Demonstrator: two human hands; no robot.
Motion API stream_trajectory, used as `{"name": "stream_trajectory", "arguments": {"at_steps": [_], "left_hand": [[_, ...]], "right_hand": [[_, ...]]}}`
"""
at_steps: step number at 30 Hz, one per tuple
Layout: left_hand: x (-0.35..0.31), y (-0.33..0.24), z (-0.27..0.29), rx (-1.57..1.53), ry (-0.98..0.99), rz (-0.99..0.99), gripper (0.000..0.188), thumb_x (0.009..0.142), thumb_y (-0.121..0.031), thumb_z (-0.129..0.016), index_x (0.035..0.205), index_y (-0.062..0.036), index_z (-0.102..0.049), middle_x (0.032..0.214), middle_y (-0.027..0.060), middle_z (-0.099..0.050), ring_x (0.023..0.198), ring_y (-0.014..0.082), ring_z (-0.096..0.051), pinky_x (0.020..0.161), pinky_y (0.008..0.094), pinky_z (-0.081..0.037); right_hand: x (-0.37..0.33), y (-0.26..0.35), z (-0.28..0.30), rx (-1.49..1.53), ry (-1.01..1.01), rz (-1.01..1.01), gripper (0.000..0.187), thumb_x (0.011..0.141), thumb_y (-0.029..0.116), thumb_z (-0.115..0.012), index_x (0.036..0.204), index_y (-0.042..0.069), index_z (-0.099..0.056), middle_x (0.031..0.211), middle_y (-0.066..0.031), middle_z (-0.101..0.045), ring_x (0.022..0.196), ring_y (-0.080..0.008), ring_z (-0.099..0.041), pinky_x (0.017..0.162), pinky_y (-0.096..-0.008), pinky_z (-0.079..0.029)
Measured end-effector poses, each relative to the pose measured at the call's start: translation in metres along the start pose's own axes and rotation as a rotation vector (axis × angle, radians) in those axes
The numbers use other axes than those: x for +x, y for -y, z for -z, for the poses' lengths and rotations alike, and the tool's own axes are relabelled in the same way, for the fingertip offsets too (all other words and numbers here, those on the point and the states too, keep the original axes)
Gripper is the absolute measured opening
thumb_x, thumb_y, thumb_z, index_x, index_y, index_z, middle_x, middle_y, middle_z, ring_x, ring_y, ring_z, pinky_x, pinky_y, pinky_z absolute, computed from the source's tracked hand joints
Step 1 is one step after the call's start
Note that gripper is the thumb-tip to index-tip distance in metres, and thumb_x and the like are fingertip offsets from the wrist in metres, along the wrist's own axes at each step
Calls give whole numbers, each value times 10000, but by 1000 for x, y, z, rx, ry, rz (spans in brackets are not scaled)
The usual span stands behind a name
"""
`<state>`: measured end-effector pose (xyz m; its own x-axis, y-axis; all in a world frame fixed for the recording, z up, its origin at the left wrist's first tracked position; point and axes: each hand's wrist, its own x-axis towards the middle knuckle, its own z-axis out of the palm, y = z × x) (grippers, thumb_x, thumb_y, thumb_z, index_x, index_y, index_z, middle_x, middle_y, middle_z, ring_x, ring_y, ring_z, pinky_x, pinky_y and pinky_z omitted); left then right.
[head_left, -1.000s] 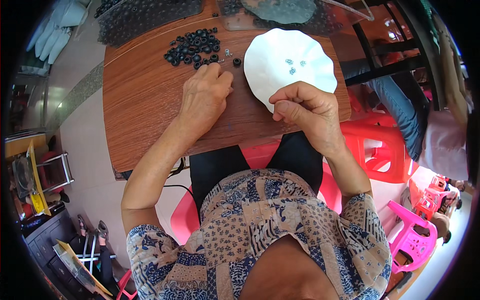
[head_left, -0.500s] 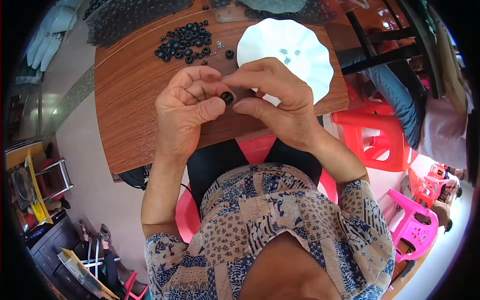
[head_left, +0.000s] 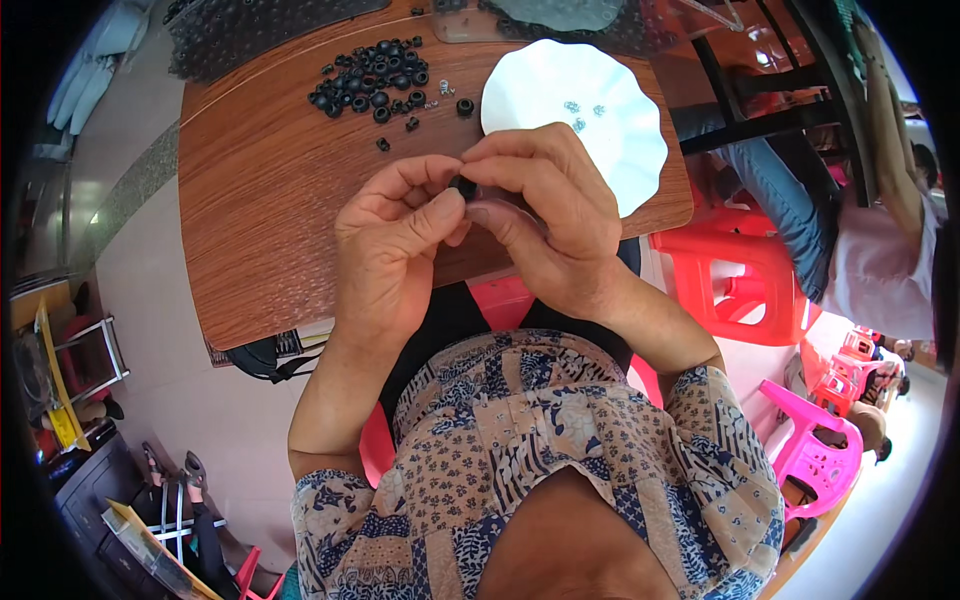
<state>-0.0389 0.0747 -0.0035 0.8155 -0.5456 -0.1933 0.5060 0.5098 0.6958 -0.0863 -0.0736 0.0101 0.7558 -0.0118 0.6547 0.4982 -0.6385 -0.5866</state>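
A small round black part (head_left: pixel 463 187), like a hollow cap or ring, is pinched between the thumb and fingers of my left hand (head_left: pixel 392 235). My right hand (head_left: pixel 565 220) meets it from the other side, thumb and fingertips closed in against the part. Whatever the right fingertips hold, if anything, is hidden. Beyond my hands, a pile of similar black parts (head_left: pixel 375 80) lies on the brown wooden table (head_left: pixel 260 200). A white scalloped plate (head_left: pixel 630 140) stands to the right, with a few tiny clear pieces (head_left: pixel 573 106) on it.
Along the far edge are clear plastic trays or bags (head_left: pixel 270 35) of black parts. Small clear bits (head_left: pixel 445 88) and a single black part (head_left: pixel 465 107) lie near the plate. Red stools (head_left: pixel 735 285) and a seated person in jeans (head_left: pixel 775 190) are at the right.
My right hand has come in to the black part, closing the gap between thumb and fingers. My left hand has shifted slightly right, and the part has turned.
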Motion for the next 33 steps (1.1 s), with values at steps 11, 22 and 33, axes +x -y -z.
{"name": "stream_trajectory", "arguments": {"at_steps": [11,22,33], "left_hand": [[-2,-6,23,-16,31,172,162,843,-66,-609,975,24,-582,796,66,-608,649,100,-544,593,208,-445],[6,-6,49,11,46,68,146,830,-47,-615,944,30,-569,795,113,-622,590,112,-547,529,218,-447],[6,-4,52,21,59,15,155,823,-44,-625,945,39,-578,787,112,-630,593,110,-553,529,211,-453]], "right_hand": [[-4,1,-14,-163,93,87,252,642,-52,-667,890,-27,-633,937,-136,-579,781,-231,-540,587,-264,-459],[49,-70,-35,-507,299,27,191,607,20,-700,788,62,-657,677,-78,-521,702,-264,-528,611,-369,-430],[52,-76,-48,-596,387,111,87,618,35,-681,683,34,-623,684,-94,-535,684,-266,-504,611,-372,-411]]}}
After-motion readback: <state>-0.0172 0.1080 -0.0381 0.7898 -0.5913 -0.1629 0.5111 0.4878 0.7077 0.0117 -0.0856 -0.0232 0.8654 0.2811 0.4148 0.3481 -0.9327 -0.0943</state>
